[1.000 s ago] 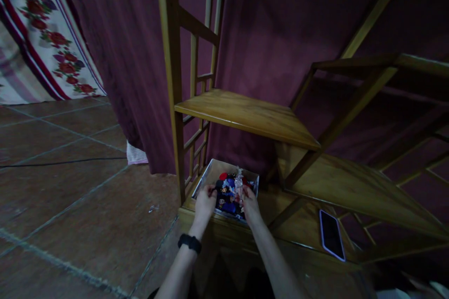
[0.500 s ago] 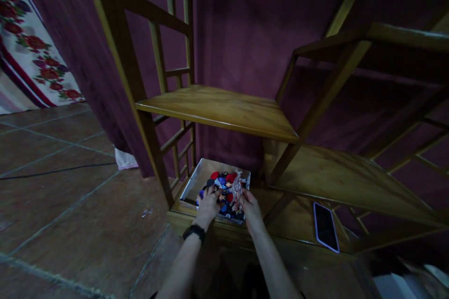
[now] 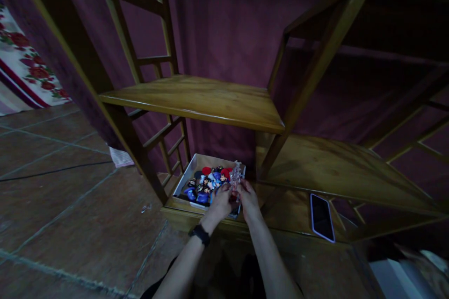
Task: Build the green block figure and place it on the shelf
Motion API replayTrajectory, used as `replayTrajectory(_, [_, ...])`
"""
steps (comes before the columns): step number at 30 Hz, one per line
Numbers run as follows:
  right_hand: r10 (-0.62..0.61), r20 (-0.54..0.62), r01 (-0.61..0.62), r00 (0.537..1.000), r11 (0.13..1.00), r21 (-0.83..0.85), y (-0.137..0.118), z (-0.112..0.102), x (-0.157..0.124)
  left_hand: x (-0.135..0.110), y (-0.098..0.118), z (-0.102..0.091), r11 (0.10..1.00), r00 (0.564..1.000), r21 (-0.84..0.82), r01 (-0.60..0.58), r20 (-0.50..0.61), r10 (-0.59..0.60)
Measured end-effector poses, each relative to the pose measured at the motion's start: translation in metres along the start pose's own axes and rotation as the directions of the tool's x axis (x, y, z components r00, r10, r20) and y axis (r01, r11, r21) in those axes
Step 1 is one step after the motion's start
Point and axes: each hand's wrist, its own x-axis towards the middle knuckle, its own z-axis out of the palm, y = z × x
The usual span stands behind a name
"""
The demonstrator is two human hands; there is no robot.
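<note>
Clear, glinting plastic is what you have between your two hands: a small see-through piece that stands upright over the right end of the box. Your right hand has its fingers pinched around the lower part of it, and your left hand comes in from the left with its fingertips closed on or against the same piece; the light is too dim to say which. A dark wristband sits on your left wrist.

Under and to the left of your hands, the shallow pale box holds a heap of small figures in blue, red and black, filling its near part, while the far left corner of the box shows bare cardboard. The box rests on the lowest board of a wooden shelf unit, at its left end, just beside the slanted front post.

To the right on that same low board, well apart from the box, a phone lies flat with its dark screen up. Above the box a wooden shelf juts out, and a second one lies lower to the right. Maroon curtain hangs behind the unit. Brown floor tiles spread out to the left, crossed by a thin black cable, with a flowered cloth at the far left.
</note>
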Motion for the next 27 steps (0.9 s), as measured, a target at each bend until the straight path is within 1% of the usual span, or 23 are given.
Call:
replayTrajectory(2, [0.003,-0.001,-0.003,1.000,1.000,-0.010,0.000,-0.001,-0.001,-0.001,0.004,0.006,1.000,0.993,-0.009,0.001,0.122,0.000])
replayTrajectory(4, [-0.005,0.005,0.005,1.000,1.000,-0.019,-0.001,-0.001,-0.002,0.000,-0.002,0.005,1.000,0.986,-0.001,0.005,0.167,-0.005])
replayTrajectory(5, [-0.013,0.005,0.013,1.000,1.000,-0.023,-0.002,-0.002,-0.002,0.001,-0.007,0.003,1.000,0.987,-0.006,0.002,0.158,-0.001])
replayTrajectory(8, [-0.032,-0.005,0.032,0.999,0.999,-0.040,-0.004,-0.003,-0.004,0.006,-0.026,-0.010,1.000,0.997,-0.025,0.010,0.072,-0.008])
replayTrajectory(10, [-0.037,-0.012,0.036,0.999,0.998,-0.054,-0.005,-0.004,-0.004,0.009,-0.037,-0.019,0.997,0.998,-0.021,0.068,0.010,-0.068])
replayTrajectory(12, [-0.040,-0.013,0.039,0.999,0.998,-0.058,-0.006,-0.005,-0.004,0.011,-0.045,-0.024,0.989,0.988,-0.017,0.146,-0.052,-0.147])
replayTrajectory(15, [-0.047,-0.018,0.046,0.999,0.998,-0.051,-0.007,-0.005,-0.004,0.011,-0.051,-0.026,0.972,0.965,-0.009,0.234,-0.118,-0.233])
replayTrajectory(18, [-0.035,-0.010,0.034,0.999,0.998,-0.052,-0.008,-0.004,-0.005,0.010,-0.053,-0.022,0.970,0.956,-0.013,0.241,-0.167,-0.240])
replayTrajectory(20, [-0.026,0.001,0.026,1.000,0.999,-0.040,-0.008,-0.002,-0.005,0.011,-0.053,-0.019,0.978,0.965,-0.037,0.204,-0.159,-0.208])
replayTrajectory(23, [-0.015,-0.004,0.015,1.000,1.000,0.002,-0.007,0.000,-0.006,0.013,-0.055,-0.017,0.987,0.988,-0.103,0.124,-0.080,-0.132])
replayTrajectory(25, [0.000,-0.019,0.000,1.000,1.000,0.021,-0.006,0.001,-0.006,0.014,-0.057,-0.017,0.983,0.992,-0.135,0.122,-0.025,-0.126])
replayTrajectory(27, [0.011,-0.024,-0.011,1.000,1.000,0.020,-0.005,0.001,-0.006,0.013,-0.059,-0.017,0.980,0.987,-0.126,0.152,-0.030,-0.157])
